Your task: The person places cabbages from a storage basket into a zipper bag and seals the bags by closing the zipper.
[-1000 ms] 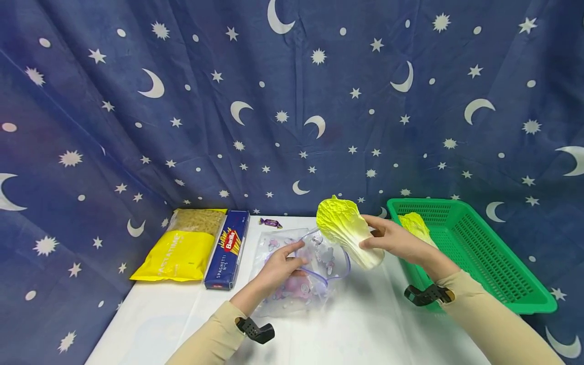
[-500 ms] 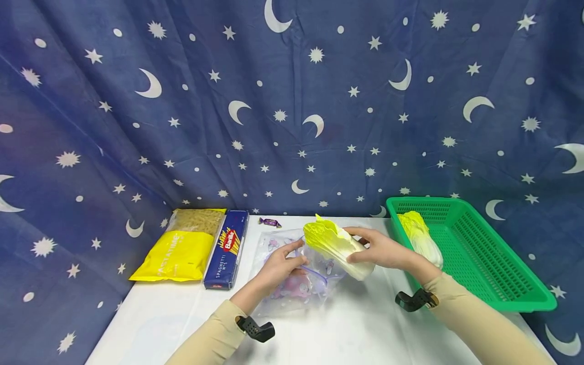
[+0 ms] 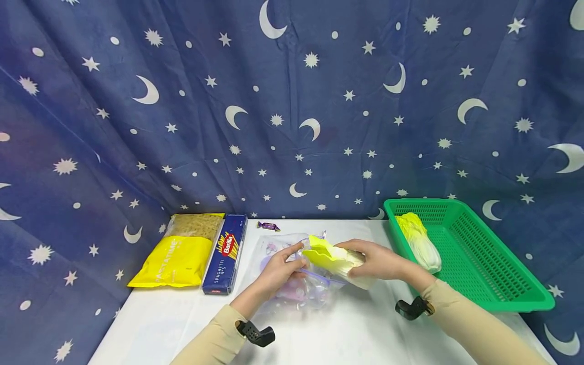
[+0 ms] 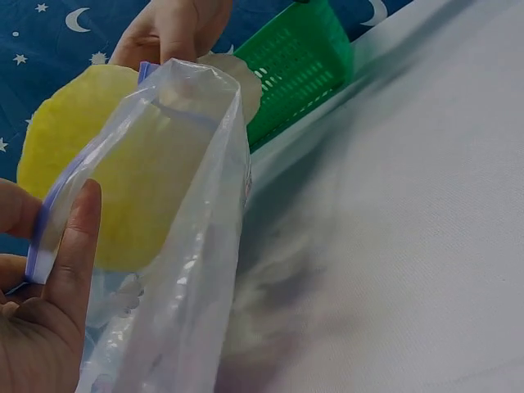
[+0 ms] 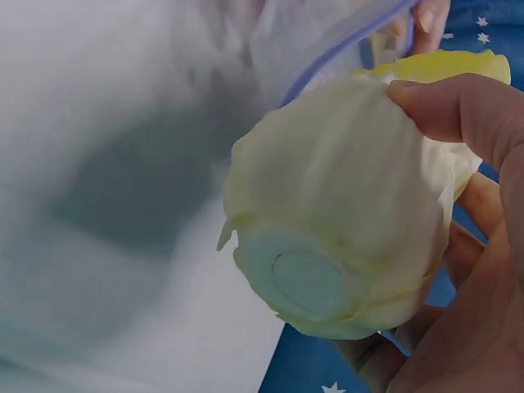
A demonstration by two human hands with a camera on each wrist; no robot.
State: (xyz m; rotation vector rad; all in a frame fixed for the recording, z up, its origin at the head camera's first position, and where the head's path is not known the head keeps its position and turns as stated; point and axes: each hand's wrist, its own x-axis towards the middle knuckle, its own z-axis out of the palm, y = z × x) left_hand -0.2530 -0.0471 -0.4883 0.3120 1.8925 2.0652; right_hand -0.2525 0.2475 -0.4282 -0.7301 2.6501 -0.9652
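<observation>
My right hand (image 3: 376,261) grips a napa cabbage (image 3: 335,257) round its pale base, its yellow leafy end pointing left. In the right wrist view the round cut base of the cabbage (image 5: 307,278) faces the camera. My left hand (image 3: 282,268) pinches the purple-edged rim of a clear printed zip bag (image 3: 296,291) between thumb and fingers. The left wrist view has the bag's mouth spread, with the leafy end of the cabbage (image 4: 74,123) at the opening, partly seen through the plastic of the bag (image 4: 205,205). How deep the leaves reach inside is hard to tell.
A green basket (image 3: 490,253) stands at the right with a second napa cabbage (image 3: 418,243) along its left side. At the left lie a yellow pasta bag (image 3: 182,253) and a blue spaghetti box (image 3: 225,253). A purple wrapped candy (image 3: 268,226) lies near the curtain (image 3: 292,126).
My right hand has brought the cabbage left and down and tipped its leafy end toward the bag's mouth. My left hand keeps its hold on the bag's rim, almost in place.
</observation>
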